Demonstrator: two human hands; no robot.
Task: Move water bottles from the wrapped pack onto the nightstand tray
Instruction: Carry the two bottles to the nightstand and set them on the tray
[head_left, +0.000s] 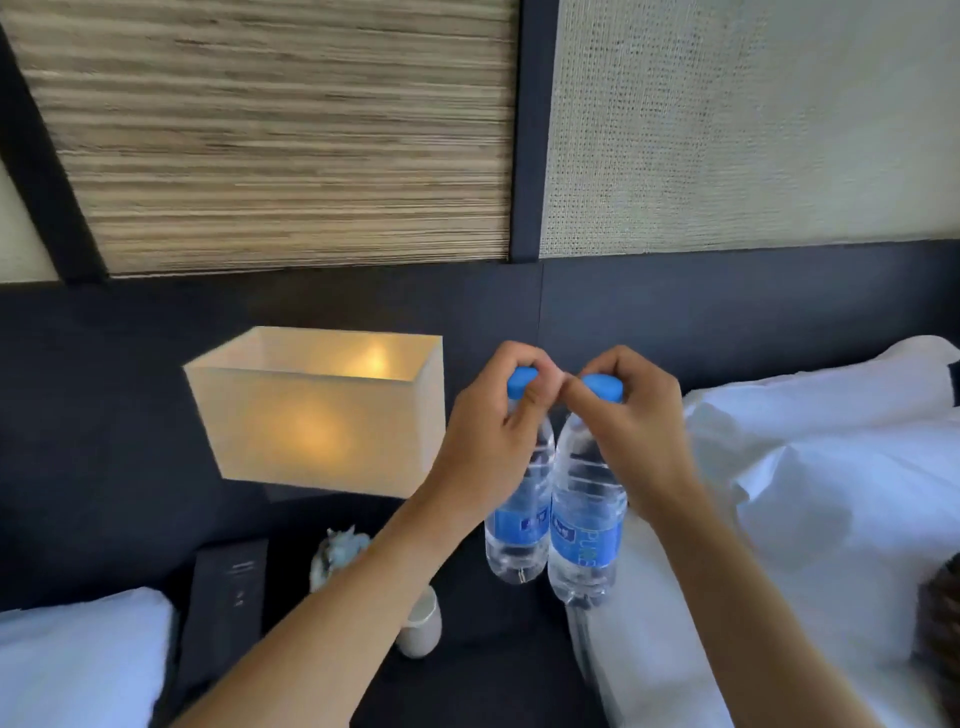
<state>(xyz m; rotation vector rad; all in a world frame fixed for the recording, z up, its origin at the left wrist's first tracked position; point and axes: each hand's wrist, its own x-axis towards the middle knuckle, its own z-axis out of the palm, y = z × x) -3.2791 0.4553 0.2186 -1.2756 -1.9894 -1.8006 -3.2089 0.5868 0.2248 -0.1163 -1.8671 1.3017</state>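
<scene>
At the centre of the frame we observe two clear water bottles held upright and side by side, their bodies touching or very nearly so. The left hand (491, 415) is closed around the neck of the left bottle (519, 525), with the fingers curled over its blue cap (521, 381). The right hand (631, 410) is closed in the same manner on the neck of the right bottle (584, 525), fingers wrapped about its blue cap (602, 387). The knuckles of the two hands meet between the caps. Each bottle carries a blue label around its lower half, and both bottoms hang clear above the dark nightstand (483, 623) at lower centre; we cannot tell how far above it they are. We cannot identify a tray or the wrapped pack in this view. To the left of the bottles stands a lit lamp with a rectangular pale shade (317, 410). Below the shade, partly hidden by the left forearm, we note a small white vase (423, 626) with a pale bluish object (337, 551) just above it, and a dark flat panel (231, 587) further left. White bedding (810, 493) fills the right side of the frame, and a second white pillow (78, 660) occupies the lower left corner.
</scene>
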